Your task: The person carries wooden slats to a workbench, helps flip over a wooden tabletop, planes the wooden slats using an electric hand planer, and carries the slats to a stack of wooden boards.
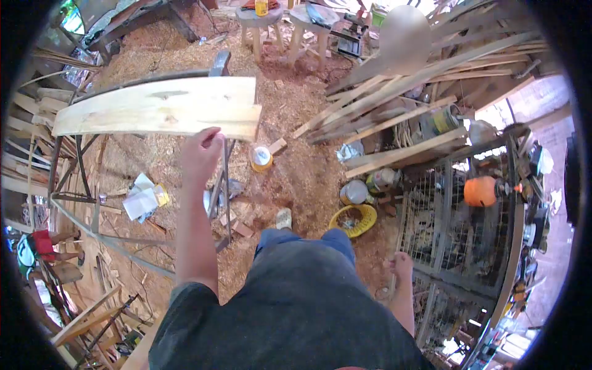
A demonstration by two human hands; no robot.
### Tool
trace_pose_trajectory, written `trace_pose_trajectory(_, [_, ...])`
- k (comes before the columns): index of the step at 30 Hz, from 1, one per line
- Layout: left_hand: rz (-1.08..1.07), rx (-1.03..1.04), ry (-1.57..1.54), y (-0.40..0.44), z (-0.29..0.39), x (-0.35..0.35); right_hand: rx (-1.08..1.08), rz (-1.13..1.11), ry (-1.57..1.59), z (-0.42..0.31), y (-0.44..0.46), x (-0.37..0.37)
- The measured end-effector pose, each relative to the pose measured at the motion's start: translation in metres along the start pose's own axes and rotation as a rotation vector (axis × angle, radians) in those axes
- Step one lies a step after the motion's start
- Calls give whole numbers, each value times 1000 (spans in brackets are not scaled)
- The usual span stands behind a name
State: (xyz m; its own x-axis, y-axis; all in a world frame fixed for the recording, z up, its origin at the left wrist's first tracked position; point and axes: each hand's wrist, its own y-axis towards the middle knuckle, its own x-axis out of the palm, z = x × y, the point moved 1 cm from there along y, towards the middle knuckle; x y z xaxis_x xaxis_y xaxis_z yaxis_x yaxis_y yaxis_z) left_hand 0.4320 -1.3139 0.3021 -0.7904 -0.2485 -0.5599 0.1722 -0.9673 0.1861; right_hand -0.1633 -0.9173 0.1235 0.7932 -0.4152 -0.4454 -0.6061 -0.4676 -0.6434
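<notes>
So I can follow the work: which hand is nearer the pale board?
The left hand, at the near edge of the pale board; the right hand is well apart from it.

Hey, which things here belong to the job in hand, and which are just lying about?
Likely part of the job:
pale wood, with the left hand at its near edge
frame under it

Apparently just lying about:
yellow basket
orange container
loose wood strips

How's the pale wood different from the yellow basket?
The wood is pale and long; the basket is yellow and roundish. The wood rests up on a frame; the basket sits on the floor. The left hand is at the wood's edge; no hand is on the basket.
</notes>
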Motion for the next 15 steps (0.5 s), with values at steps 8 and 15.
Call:
trace_pose_trajectory(8, [-228,-109,545,69,-77,122,-303,-455,-595,-137,107,91])
trace_pose_trajectory(15, [-304,-528,673,109,-77,157,-666,-860,-921,-123,390,125])
